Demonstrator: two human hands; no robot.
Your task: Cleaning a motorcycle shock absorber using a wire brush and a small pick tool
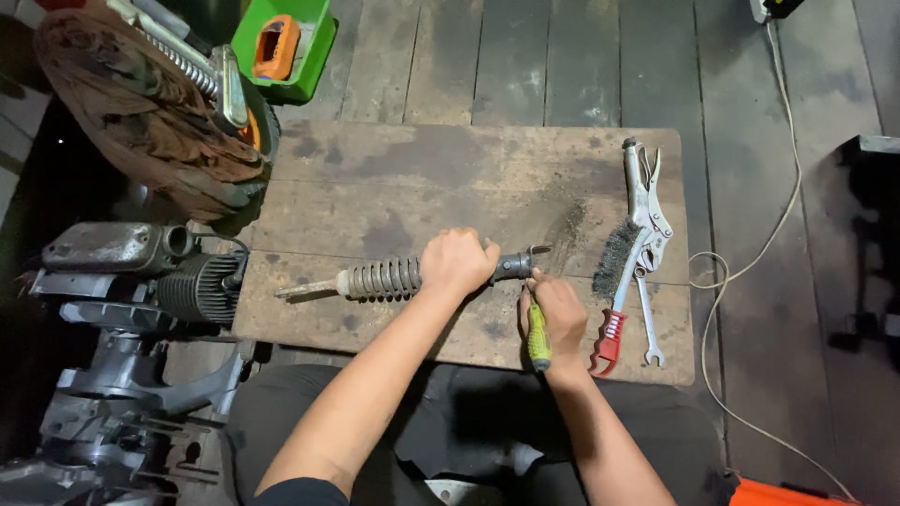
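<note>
Head view: a worn wooden table (394,169) is seen from above, laid across the lap of a seated person. A shock absorber (394,277) with a dusty coil spring lies on the near half of the table, its long axis nearly level across the frame; the thin rod end points to the person's left and the dark mounting end (517,264) points right and slightly away. The left hand (457,262) is closed over the body of the shock absorber just right of the exposed coils, pressing it down on the table. The right hand (557,314) is wrapped around a screwdriver (538,339) with a yellow-green handle; the tip is hidden by the fingers but appears to be set against the mounting end.

The step in hand is judged to be work at the mounting end with the tool while the part is steadied. The next move is judged to call for firm downward pressure from the left hand, so that the round body is kept from rolling, and for a controlled push along the tool's line.

Just right of the hands, a wire brush (615,267) with a red grip, locking pliers (649,201) and a small spanner (647,328) are laid close together. An engine assembly (131,281) stands beside the table on the left.
</note>
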